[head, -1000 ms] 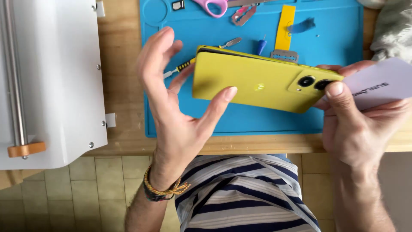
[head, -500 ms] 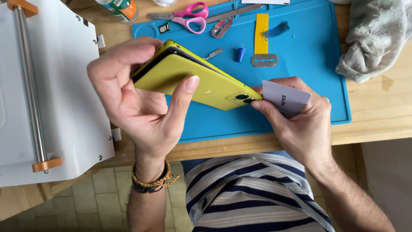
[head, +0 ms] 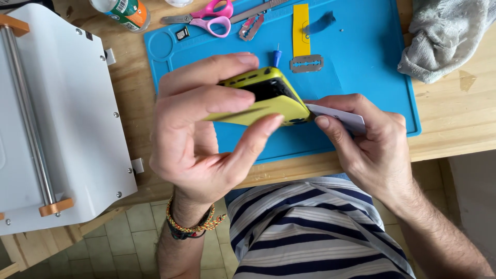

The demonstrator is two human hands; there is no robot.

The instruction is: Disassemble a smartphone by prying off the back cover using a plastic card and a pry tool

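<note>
Above a blue work mat [head: 361,93] on a wooden tabletop [head: 454,124], the left hand [head: 201,134] grips a yellow smartphone [head: 268,95] edge-up; the right hand [head: 367,139] pinches a white card [head: 338,118] against its corner.

One head-worn camera is looking steeply down from close above at the wooden table [head: 454,129] edge and the person's striped shirt [head: 315,232].

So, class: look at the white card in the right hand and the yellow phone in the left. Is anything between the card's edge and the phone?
Nothing visible. The right hand holds the white card with its tip already at the corner edge of the yellow phone, which the left hand holds above the blue mat. Whether the tip has entered the seam cannot be told.
</note>
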